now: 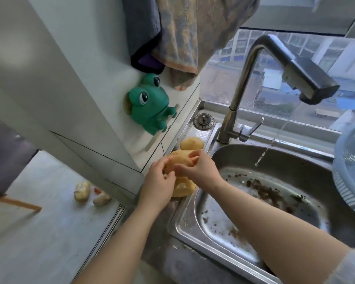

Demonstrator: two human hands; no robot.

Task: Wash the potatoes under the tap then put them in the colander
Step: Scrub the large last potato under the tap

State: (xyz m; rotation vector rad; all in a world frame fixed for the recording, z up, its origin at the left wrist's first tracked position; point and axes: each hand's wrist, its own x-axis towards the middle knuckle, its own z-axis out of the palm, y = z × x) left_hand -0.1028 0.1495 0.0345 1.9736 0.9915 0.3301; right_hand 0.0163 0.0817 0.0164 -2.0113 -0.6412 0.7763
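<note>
Beside the sink (184,226), on its steel ledge to my left, three potatoes sit in a short row along the white wall. Both my hands are on the middle potato (181,158). My left hand (158,183) grips its left end with the fingers curled round it. My right hand (200,168) reaches across from the basin side, fingers bent over its top and thumb pressed to its near side. I cannot tell whether it is lifted or resting on the others. The far potato (192,143) lies just behind my fingertips, free of both hands. The near potato (183,189) lies just below, partly hidden by my left hand. Off to the right the tap (252,64) runs a thin stream of water (261,155) into the basin, well apart from the potato I hold. A pale blue colander (353,167) stands at the sink's right edge. Dark scraps (271,191) litter the basin floor.
</note>
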